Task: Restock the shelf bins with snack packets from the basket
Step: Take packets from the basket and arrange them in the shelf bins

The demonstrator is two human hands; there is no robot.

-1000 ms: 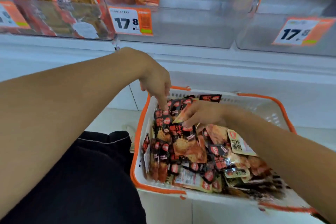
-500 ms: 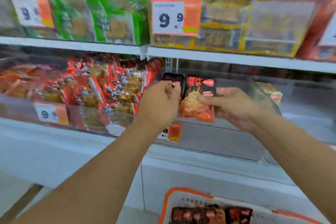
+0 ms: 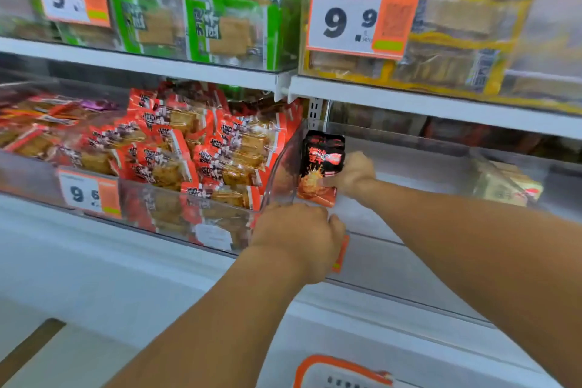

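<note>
I am placing stock: my right hand (image 3: pixel 351 174) pinches the black-and-red snack packets (image 3: pixel 321 167) upright against the left wall of the clear bin (image 3: pixel 409 148), my left hand (image 3: pixel 299 236) curls over its front rim, and next I should let go gently so they stand

A shop: price tags (image 3: pixel 359 17) (orange-edged) front shelf bins (image 3: pixel 195 217) of snack packets (image 3: pixel 195 148).

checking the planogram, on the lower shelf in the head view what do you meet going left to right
bin of red-orange packets → clear divider wall → black-and-red packets → right hand holding them → pale yellow packets
</note>
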